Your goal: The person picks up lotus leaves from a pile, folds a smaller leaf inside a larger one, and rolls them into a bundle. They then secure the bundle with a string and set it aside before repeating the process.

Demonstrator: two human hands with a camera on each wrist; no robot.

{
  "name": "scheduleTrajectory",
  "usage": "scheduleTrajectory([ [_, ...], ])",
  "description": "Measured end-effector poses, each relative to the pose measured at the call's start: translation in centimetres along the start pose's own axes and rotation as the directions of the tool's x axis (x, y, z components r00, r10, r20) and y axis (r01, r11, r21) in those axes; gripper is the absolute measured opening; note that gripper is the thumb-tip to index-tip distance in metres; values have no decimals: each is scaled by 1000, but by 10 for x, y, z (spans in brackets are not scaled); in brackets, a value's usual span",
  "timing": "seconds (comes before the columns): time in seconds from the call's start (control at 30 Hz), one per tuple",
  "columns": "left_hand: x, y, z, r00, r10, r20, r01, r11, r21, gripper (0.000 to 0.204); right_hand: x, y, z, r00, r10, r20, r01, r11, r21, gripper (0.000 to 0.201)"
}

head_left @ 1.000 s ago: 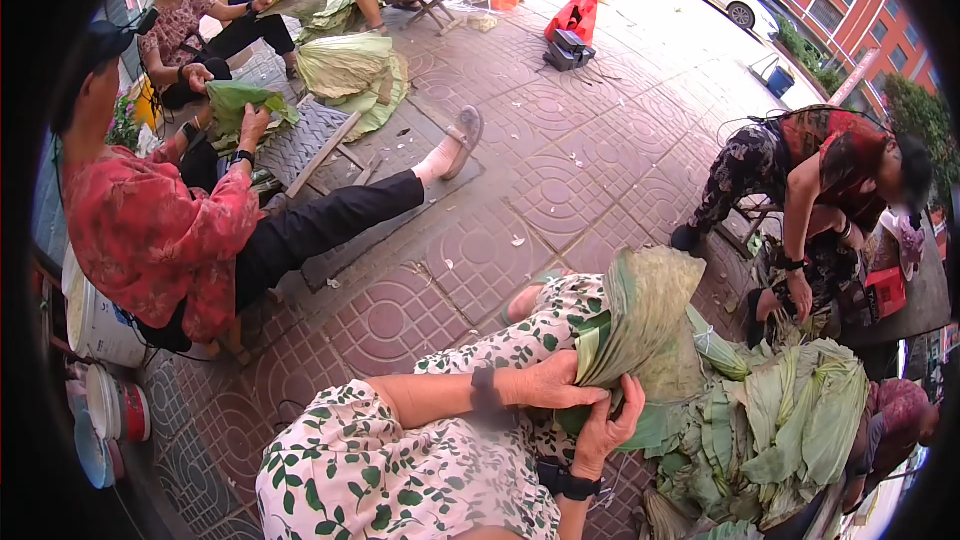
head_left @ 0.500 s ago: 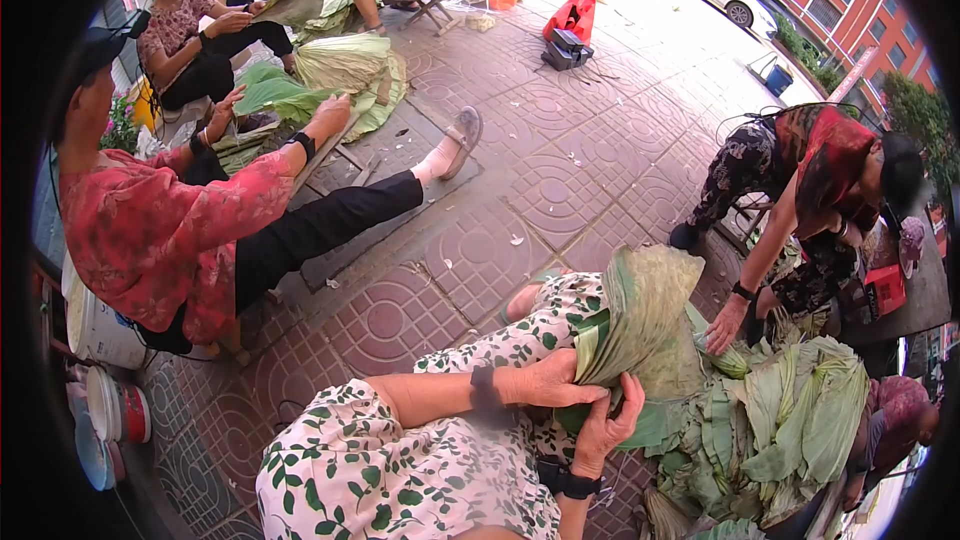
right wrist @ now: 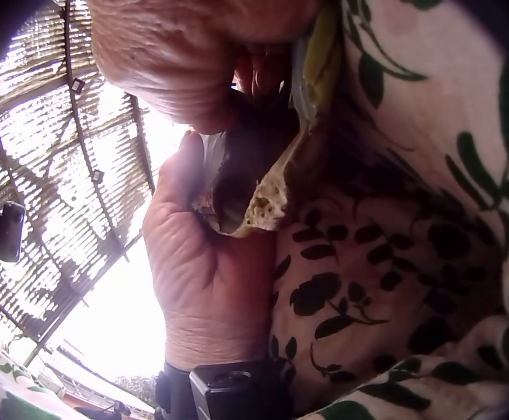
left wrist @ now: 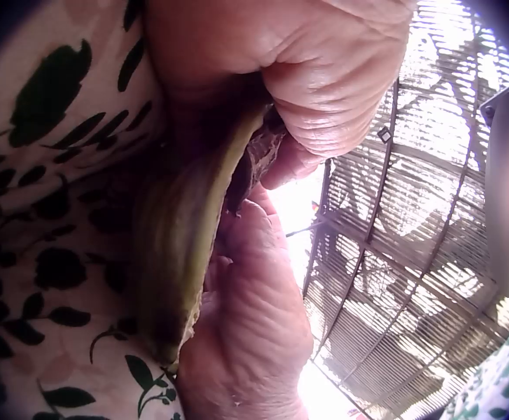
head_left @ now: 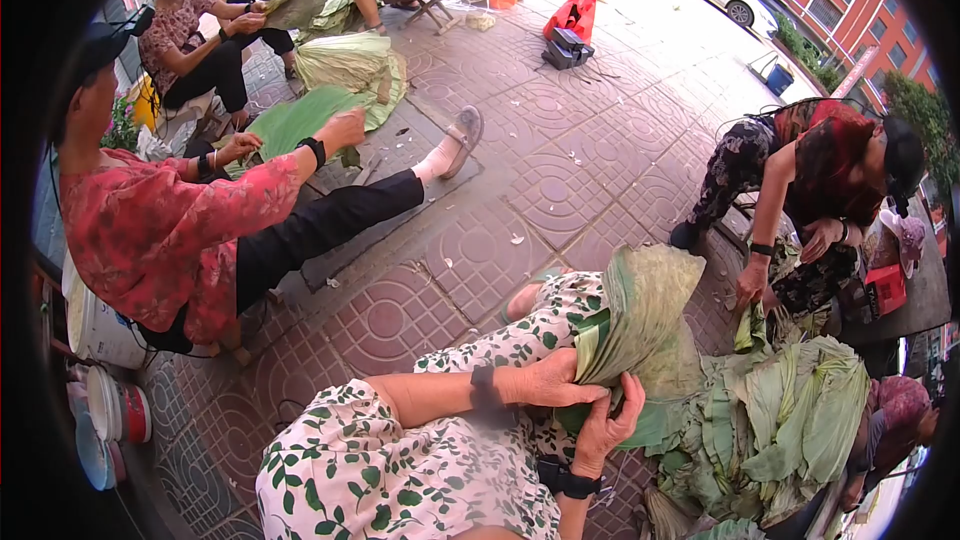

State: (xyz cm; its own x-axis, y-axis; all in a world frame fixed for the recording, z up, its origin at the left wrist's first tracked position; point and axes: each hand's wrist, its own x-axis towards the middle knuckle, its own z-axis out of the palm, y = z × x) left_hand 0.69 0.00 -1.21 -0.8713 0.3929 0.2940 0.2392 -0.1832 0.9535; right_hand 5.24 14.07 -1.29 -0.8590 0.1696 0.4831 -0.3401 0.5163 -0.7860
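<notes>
A stack of large folded leaves point(head_left: 652, 315), dull yellow-green outside with greener layers at the edge, stands fanned over the wearer's lap. My left hand point(head_left: 545, 380) grips its lower edge, thumb lying along the near side. Close beside it, my right hand point(head_left: 612, 422) pinches the same edge from the other side. In the left wrist view the thick leaf edge point(left wrist: 198, 227) runs between the two hands. Pale, torn leaf ends point(right wrist: 268, 199) show near the fingers in the right wrist view. The leaves cover most of the fingertips.
A big heap of green leaves point(head_left: 790, 430) lies right of the hands. A person in dark red point(head_left: 840, 170) bends beside it. At left, a person in a red shirt point(head_left: 160, 240) holds a broad green leaf point(head_left: 305, 120). Buckets point(head_left: 115, 405) stand at the lower left.
My hands and the leaf stack stay still. The person at left has spread a green leaf out. The person at right reached to the heap and drew a green leaf bundle back.
</notes>
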Motion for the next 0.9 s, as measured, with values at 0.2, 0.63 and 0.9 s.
scheduleTrajectory([
  [0.2,0,3,-1,1000,-11,4,11,1000,5,51,0,1,0,1000,4,-5,-4,1000,10,34],
  [0.63,0,1,-1,999,-26,25,26,1000,7,52,0,-1,1,1000,8,-5,-8,1000,7,34],
  [0.9,0,4,-1,998,-55,24,55,998,-10,53,0,-1,1,1000,-4,-7,4,1000,-9,34],
])
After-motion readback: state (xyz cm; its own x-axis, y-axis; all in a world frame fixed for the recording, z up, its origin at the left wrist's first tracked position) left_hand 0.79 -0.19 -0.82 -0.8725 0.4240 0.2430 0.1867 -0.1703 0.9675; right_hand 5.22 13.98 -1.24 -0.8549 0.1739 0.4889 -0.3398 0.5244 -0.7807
